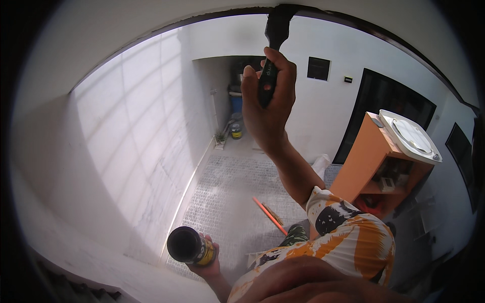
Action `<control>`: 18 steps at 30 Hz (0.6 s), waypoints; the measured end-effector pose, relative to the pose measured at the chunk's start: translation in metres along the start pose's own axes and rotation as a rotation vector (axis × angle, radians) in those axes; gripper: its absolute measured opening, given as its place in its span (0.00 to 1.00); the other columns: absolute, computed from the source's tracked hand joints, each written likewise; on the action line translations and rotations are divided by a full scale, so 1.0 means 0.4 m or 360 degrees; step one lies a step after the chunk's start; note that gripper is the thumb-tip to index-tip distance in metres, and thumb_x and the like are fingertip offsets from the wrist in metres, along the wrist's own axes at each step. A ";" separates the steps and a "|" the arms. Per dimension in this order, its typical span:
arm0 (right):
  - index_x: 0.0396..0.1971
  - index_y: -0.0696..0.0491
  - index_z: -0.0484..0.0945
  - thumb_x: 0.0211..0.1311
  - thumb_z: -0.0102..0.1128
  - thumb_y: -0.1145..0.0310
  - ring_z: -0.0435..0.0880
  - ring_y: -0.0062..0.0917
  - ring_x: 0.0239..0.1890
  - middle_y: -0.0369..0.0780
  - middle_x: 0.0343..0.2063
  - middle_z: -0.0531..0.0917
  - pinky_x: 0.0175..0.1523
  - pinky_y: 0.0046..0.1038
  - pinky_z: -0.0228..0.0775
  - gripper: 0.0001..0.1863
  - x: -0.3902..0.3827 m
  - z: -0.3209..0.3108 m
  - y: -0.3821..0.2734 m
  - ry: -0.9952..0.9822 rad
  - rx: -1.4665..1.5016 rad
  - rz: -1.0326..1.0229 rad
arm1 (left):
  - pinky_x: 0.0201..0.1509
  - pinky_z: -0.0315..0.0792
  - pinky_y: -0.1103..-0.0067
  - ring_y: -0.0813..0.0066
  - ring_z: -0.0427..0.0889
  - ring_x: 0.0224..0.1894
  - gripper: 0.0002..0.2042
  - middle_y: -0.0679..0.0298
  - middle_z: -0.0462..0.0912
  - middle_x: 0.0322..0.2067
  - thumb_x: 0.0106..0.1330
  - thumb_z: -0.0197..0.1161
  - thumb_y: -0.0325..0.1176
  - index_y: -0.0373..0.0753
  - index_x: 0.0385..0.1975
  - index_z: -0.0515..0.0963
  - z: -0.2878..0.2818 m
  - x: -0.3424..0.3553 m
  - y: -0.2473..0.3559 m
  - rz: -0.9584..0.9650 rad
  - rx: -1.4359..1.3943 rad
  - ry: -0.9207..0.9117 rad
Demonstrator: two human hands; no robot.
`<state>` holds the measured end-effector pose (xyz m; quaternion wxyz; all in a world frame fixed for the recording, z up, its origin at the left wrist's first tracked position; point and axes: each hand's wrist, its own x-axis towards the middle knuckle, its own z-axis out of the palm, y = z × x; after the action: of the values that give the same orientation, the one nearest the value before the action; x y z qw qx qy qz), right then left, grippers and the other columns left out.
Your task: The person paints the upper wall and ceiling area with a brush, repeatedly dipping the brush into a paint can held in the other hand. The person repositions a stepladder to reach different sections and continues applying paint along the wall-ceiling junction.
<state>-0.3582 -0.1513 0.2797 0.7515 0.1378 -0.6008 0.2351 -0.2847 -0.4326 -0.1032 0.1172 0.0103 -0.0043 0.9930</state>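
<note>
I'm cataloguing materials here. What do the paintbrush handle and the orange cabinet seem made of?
Paintbrush handle: probably plastic, judging by its smooth, dark surface, though possibly painted wood.
Orange cabinet: perhaps laminated board with a satin finish, going by its flat, evenly coloured side; solid wood is possible.

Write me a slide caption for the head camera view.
Right hand holds a brush up to a dark overhead strip; left hand holds a black-and-yellow jar.

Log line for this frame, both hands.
left hand: holds jar, dark round top toward camera | right hand: holds black paintbrush, raised, bristles at dark strip | background: orange cabinet
</note>
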 end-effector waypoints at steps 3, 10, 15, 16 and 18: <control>0.59 0.58 0.70 0.68 0.63 0.75 0.77 0.13 0.29 0.37 0.38 0.75 0.34 0.18 0.70 0.21 0.000 0.010 -0.003 0.0026 0.0007 -0.0031 | 0.62 0.71 0.43 0.40 0.73 0.66 0.30 0.49 0.75 0.64 0.72 0.56 0.57 0.46 0.69 0.71 0.001 -0.011 -0.009 0.0002 0.0011 -0.0027; 0.58 0.58 0.70 0.67 0.64 0.73 0.77 0.14 0.30 0.37 0.36 0.74 0.33 0.20 0.70 0.21 0.005 0.041 -0.007 0.0040 -0.0016 -0.0176 | 0.63 0.71 0.44 0.41 0.73 0.67 0.30 0.51 0.75 0.63 0.72 0.56 0.57 0.47 0.68 0.71 0.007 -0.017 -0.021 -0.0009 0.0031 -0.0020; 0.56 0.57 0.70 0.67 0.65 0.72 0.76 0.16 0.31 0.38 0.37 0.74 0.34 0.23 0.70 0.21 -0.002 0.089 -0.027 0.0066 0.0085 -0.0119 | 0.62 0.70 0.48 0.43 0.73 0.66 0.30 0.51 0.76 0.63 0.71 0.56 0.58 0.46 0.68 0.71 0.005 -0.007 -0.018 0.0002 0.0045 -0.0023; 0.57 0.59 0.70 0.66 0.65 0.72 0.78 0.22 0.33 0.41 0.39 0.75 0.37 0.27 0.72 0.22 -0.004 0.095 -0.032 0.0046 0.0071 -0.0103 | 0.62 0.70 0.48 0.43 0.74 0.66 0.30 0.51 0.77 0.62 0.71 0.56 0.58 0.46 0.67 0.72 0.005 -0.009 -0.019 0.0008 0.0066 -0.0003; 0.57 0.62 0.70 0.66 0.66 0.72 0.80 0.34 0.37 0.47 0.43 0.77 0.41 0.35 0.75 0.23 -0.007 0.108 -0.042 0.0011 0.0034 -0.0083 | 0.61 0.70 0.50 0.44 0.74 0.65 0.31 0.51 0.78 0.61 0.70 0.56 0.59 0.46 0.67 0.73 0.008 -0.008 -0.019 0.0013 0.0083 0.0022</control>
<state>-0.3864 -0.1872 0.2888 0.7579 0.1606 -0.5919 0.2223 -0.2798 -0.4261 -0.0999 0.1130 0.0063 0.0225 0.9933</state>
